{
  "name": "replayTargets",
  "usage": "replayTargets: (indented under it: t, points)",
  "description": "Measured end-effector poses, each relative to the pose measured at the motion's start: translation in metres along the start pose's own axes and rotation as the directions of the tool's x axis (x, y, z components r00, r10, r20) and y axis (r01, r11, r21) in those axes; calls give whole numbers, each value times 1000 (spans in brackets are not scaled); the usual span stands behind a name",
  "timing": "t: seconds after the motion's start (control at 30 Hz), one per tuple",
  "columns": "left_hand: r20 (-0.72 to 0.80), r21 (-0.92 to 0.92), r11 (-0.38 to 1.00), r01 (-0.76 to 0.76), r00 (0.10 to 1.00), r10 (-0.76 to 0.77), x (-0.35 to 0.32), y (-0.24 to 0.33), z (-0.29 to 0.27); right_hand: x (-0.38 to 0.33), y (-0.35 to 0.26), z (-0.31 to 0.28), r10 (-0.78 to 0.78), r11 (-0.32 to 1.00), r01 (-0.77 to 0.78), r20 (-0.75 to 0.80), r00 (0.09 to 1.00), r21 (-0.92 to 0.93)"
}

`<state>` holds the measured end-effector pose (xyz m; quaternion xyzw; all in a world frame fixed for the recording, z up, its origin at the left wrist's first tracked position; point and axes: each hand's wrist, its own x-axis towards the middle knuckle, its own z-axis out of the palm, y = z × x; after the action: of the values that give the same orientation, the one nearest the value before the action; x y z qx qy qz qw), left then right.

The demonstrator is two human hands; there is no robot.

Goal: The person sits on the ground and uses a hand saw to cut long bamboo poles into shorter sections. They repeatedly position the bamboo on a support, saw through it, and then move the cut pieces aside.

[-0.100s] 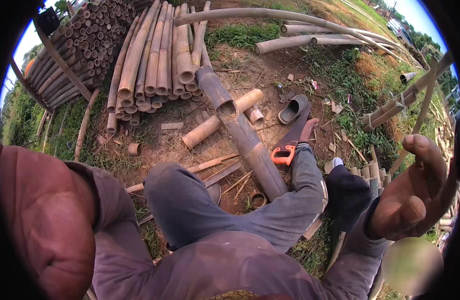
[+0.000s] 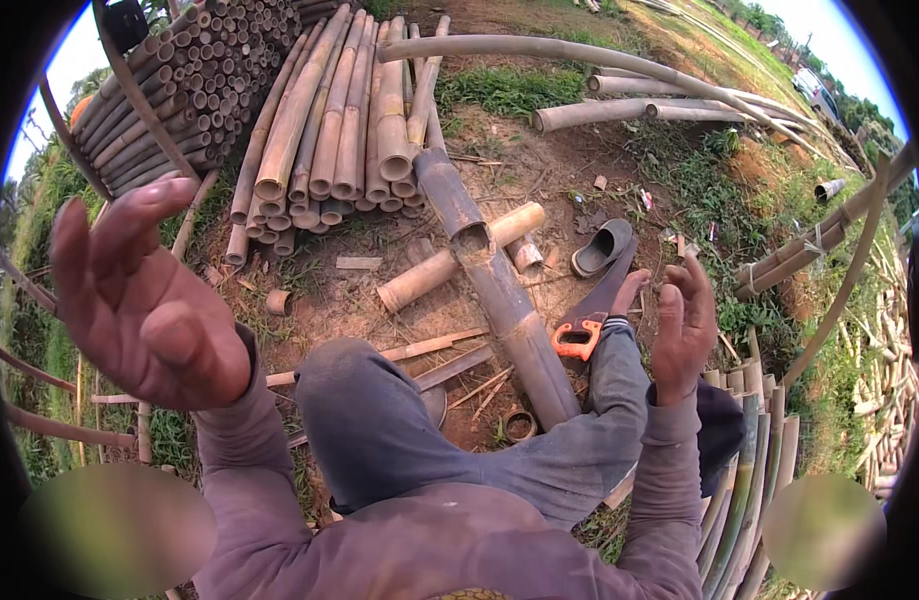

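Observation:
My left hand is raised at the left, empty, its fingers apart and curved. Above my bent leg on the right, my right hand is lifted too, with bent fingers spread and nothing in it. Between my legs lies a thick dark bamboo pole with a notch cut in its upper side. It rests across a shorter, paler bamboo piece. A handsaw with an orange handle lies beside the pole, close to my bare foot. Neither hand touches the pole or the saw.
Long bamboo poles lie piled at the far left, before a larger stack. A dark clog sits beyond the saw. Split strips and a short bamboo ring lie on the dirt. More poles stand at my right.
My left arm has swung away from close to the camera, and its open hand now shows. My right hand has moved inward from the far right. The view has shifted slightly.

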<state>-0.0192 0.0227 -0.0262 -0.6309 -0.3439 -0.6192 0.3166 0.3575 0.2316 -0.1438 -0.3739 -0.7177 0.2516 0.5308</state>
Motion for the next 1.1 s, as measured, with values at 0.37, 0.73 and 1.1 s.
replayTargets:
  t: [0.37, 0.73, 1.1]
  points:
    - [137, 480, -112, 870, -200, -970, -404, -50, -72, -152, 339, 126, 922, 273, -909, -185, 341, -314]
    - [209, 424, -54, 904, -156, -965, -398, -72, -41, -82, 299, 135, 763, 619, -547, -266, 589, 563]
    - [104, 259, -214, 942, -247, -963, -394, -81, -38, 200, 120, 352, -723, 480, 859, 473, 503, -178]
